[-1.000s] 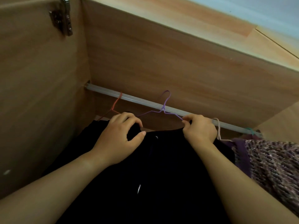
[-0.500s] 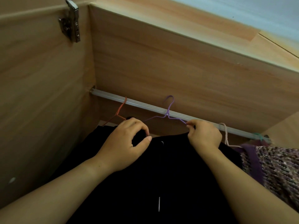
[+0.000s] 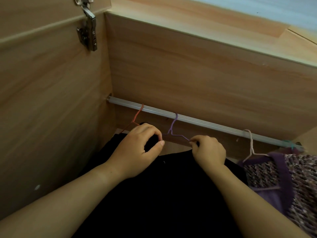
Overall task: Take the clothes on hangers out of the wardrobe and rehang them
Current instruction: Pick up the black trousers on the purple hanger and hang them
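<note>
While a purple wire hanger [image 3: 173,129] hooks over the metal rail [image 3: 197,121] inside a wooden wardrobe [image 3: 188,74], a person's two bare hands work at the black garment [image 3: 163,194] draped on it. The left hand [image 3: 137,152] has its fingers and thumb curled together around a bunch of the dark fabric at the hanger's left shoulder, the thumb tip close to the wire. The right hand [image 3: 209,152] is pinched shut on the hanger's right arm where the wire meets the cloth. The garment hangs below both wrists and fills the lower middle of the head view, its collar edge just under the hanger's neck. To the left on the same rail sits an orange hanger [image 3: 137,117], its lower part hidden behind the left hand. Well to the right hangs a pale pink hanger [image 3: 251,145] carrying a purple knitted garment [image 3: 291,177] with a speckled weave; a teal hook [image 3: 289,144] shows at the rail's far right end, what it bears being unclear. A metal door hinge [image 3: 88,30] is fixed to the wardrobe's left panel near the top corner.
</note>
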Motion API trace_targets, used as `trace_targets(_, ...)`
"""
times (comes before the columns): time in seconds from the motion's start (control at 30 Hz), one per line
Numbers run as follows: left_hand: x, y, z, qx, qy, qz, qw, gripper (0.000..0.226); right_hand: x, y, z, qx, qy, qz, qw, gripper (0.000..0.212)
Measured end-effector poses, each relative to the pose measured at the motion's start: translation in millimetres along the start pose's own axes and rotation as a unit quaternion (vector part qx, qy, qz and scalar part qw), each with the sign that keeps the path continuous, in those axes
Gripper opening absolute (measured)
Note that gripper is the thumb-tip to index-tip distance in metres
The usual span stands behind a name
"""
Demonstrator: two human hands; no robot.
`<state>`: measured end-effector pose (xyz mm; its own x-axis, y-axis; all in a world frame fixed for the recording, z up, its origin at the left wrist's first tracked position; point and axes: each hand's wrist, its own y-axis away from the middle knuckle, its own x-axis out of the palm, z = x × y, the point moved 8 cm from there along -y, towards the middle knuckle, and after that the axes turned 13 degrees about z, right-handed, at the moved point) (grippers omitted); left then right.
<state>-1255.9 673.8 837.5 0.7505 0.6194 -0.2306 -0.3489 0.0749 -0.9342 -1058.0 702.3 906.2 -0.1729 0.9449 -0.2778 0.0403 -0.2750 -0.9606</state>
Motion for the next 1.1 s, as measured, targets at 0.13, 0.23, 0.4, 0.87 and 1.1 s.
trace_targets(0.13,-3.1,2.1,-3.2,-0.003,0.003,-0.006,1.000,0.024,-1.5,7.2,-5.5,-0.058,-0.022,0.042,0.997,0.036)
trace_targets(0.23,-4.0,4.5,-7.0,-0.014,0.006,-0.003,1.000,0.021,-6.4,26.4,-19.8,-0.071,0.047,0.038,0.996,0.051)
trace_targets(0.4,-0.4,3.4,-10.8,-0.037,-0.015,0.021,0.999,0.034,-24.0,53.3,-57.2,-0.038,0.071,-0.027,0.996,0.044)
trace_targets(0.87,-0.4,7.9,-21.5,-0.133,-0.046,0.075,0.987,0.032,-45.2,60.9,-42.6,-0.065,-0.136,-0.065,0.986,0.032)
trace_targets(1.1,16.0,57.3,-55.5,-0.171,-0.056,0.085,0.980,0.050,-25.3,130.9,-40.2,-0.044,-0.199,-0.011,0.979,0.066)
